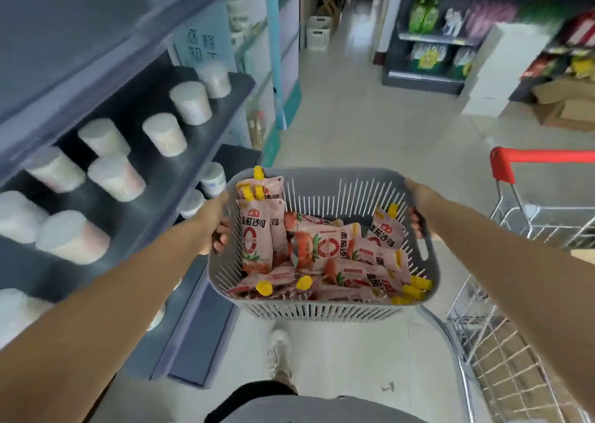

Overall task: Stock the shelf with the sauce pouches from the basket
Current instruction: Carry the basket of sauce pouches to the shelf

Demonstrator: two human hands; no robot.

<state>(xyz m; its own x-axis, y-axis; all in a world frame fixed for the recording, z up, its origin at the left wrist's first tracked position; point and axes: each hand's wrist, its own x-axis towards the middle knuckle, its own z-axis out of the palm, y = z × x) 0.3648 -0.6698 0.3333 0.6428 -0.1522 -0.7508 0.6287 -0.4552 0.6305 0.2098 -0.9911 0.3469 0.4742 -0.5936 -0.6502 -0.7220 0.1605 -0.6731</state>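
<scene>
Grey slotted basket (322, 310) at centre frame, held off the floor. Left hand (216, 223) grips its left rim, fingers (221, 233) curled under the edge. Right hand (415, 208) grips the right rim, fingers (417, 222) curled over it by the handle slot. Sauce pouches (325, 245) piled inside, pink, yellow caps, printed "海天" and "番茄沙司". Dark shelf (206, 133) at left holds blurred white cups (165, 134). Red-handled cart (528, 158) at right. Upper-left sign writing too blurred to read.
</scene>
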